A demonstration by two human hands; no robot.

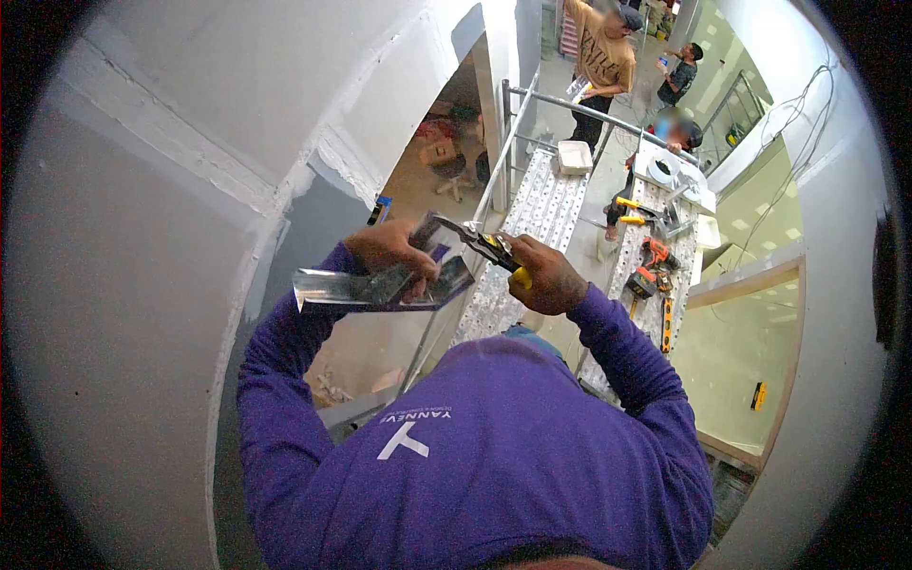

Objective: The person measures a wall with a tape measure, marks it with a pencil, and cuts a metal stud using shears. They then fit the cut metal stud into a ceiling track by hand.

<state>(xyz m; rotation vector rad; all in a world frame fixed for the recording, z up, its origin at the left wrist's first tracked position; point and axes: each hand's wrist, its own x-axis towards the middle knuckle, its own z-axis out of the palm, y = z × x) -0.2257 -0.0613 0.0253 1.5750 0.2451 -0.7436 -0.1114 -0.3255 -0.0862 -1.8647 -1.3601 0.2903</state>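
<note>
A bent galvanized metal channel (334, 288) is held up in front of my chest, at centre left in the head view. My left hand (394, 252) is closed around its upper edge, with the fingers inside the bend. My right hand (548, 275) grips tin snips (492, 249) with yellow and black handles. The snips point left, and their jaws meet the raised end of the channel. Part of the handles is hidden in my right palm.
Perforated scaffold planks (541, 201) and a metal rail (589, 116) lie ahead. On the right plank sit an orange drill (655, 254), a level (668, 325), yellow-handled tools (632, 211) and a tape roll (662, 168). Several people (603, 57) stand beyond. Plastered wallboard (133, 266) rises at left.
</note>
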